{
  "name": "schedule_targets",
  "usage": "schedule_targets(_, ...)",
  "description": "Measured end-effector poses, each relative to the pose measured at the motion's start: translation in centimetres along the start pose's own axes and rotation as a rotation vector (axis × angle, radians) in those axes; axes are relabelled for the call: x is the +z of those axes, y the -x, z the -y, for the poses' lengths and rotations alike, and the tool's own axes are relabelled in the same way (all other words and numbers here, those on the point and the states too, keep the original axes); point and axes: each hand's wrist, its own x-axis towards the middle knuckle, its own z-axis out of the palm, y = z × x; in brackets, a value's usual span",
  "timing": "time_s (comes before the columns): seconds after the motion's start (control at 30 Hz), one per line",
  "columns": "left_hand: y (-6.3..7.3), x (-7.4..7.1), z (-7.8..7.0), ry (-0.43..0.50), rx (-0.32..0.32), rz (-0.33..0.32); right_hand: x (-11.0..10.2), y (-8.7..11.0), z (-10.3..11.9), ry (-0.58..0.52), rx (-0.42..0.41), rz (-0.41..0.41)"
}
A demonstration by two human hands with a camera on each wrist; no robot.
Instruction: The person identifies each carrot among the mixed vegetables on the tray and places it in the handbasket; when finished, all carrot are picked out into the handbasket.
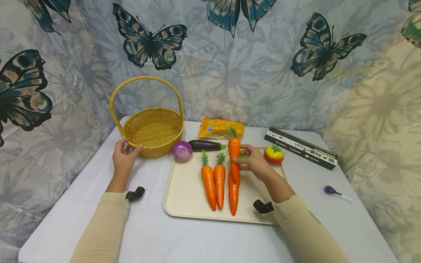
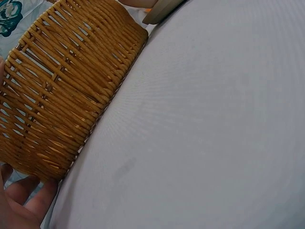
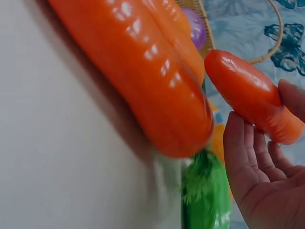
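Observation:
My right hand point(image 1: 254, 162) pinches an orange carrot point(image 1: 234, 148), thumb on one side and fingers on the other. This carrot stands upright with its leafy top upward, raised over another carrot point(image 1: 234, 199) lying on the cream tray point(image 1: 184, 204). Two more carrots point(image 1: 208, 186) lie side by side to its left. In the right wrist view, the held carrot point(image 3: 252, 90) is apart from the large carrot point(image 3: 157, 86) on the tray. My left hand point(image 1: 124, 159) holds the yellow wicker basket point(image 1: 154, 149) by its near left side; its fingertips point(image 2: 45, 191) touch the weave.
A purple onion point(image 1: 182, 151) and an eggplant point(image 1: 205, 145) lie by the tray's back-left corner. Behind is an orange packet point(image 1: 220, 128). A red-yellow tomato point(image 1: 273, 155), black pasta box point(image 1: 300, 148) and purple lollipop point(image 1: 330, 190) are right. A shiny green item point(image 3: 205, 205) is partly hidden.

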Motion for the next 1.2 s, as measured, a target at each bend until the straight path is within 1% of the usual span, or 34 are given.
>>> schedule_targets(0.17,0.0,-0.1,-0.1,0.007,0.007,0.003,1.5,-1.4,0.6,-0.027,0.0,0.016)
schedule_targets(0.3,0.0,0.0,0.0,0.016,-0.002,0.002,2.6,-2.5,1.3,-0.052,-0.001,0.038)
schedule_targets(0.53,0.2,0.1,-0.2,0.013,-0.001,0.009,4.8,-4.5,2.5,-0.05,-0.011,0.073)
schedule_targets(0.67,0.3,0.1,-0.5,0.027,-0.016,0.0,6.5,-5.8,3.1,-0.064,-0.013,0.096)
schedule_targets(0.83,0.6,0.0,0.0,0.062,-0.036,-0.009,8.4,-7.1,3.6,-0.051,0.013,0.136)
schedule_targets(0.93,0.6,0.2,0.3,0.057,-0.037,-0.003,9.2,-7.7,3.9,-0.042,0.03,0.154)
schedule_targets(1.07,0.7,0.4,0.1,0.032,-0.021,0.005,10.4,-8.8,4.5,-0.036,0.033,0.181)
schedule_targets(1.2,0.5,0.2,-0.3,0.025,-0.008,-0.008,12.1,-10.4,5.2,-0.004,0.023,0.208)
